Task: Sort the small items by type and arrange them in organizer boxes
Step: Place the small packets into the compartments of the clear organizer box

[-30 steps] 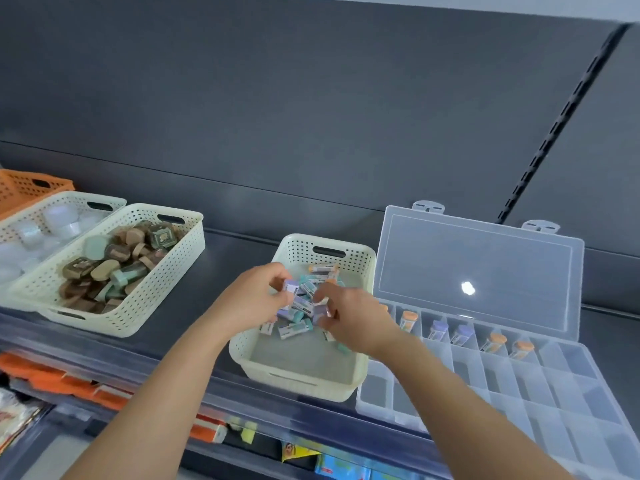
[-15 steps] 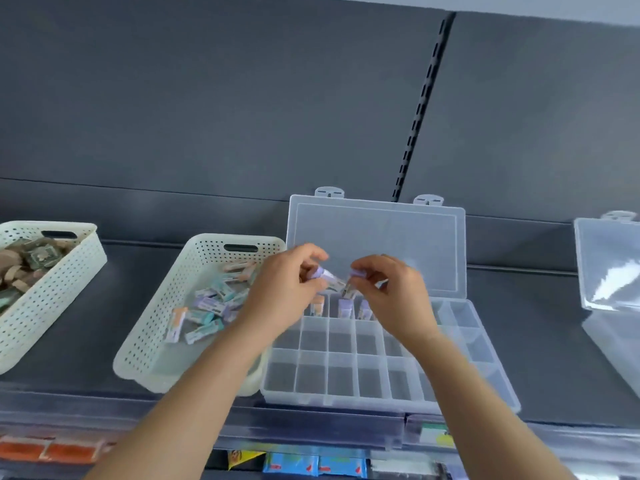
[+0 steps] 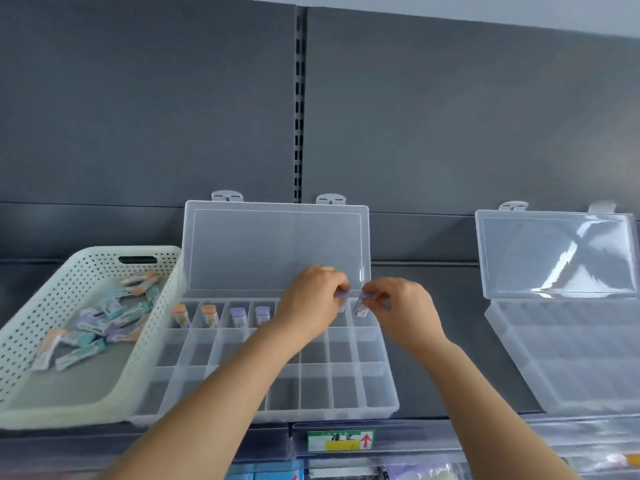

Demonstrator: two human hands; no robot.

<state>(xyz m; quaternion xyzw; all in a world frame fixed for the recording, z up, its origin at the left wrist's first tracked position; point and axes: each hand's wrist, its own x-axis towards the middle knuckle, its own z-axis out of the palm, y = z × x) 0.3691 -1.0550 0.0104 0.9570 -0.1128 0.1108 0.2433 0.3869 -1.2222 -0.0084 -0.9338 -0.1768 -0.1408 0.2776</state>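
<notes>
Purple caps show between the fingertips of both hands: the left hand (image 3: 311, 306) pinches one purple-capped vial (image 3: 341, 300) and the right hand (image 3: 401, 308) pinches a second vial (image 3: 361, 305), both low over the far-right cells of the open organizer box (image 3: 346, 412). Released tilted, either smooth tube could topple, or drop into a cell apart from the standing purple pair (image 3: 238, 315) further left, splitting the type. Many unsorted vials (image 3: 100, 323) lie in the white basket (image 3: 69, 415) at left.
</notes>
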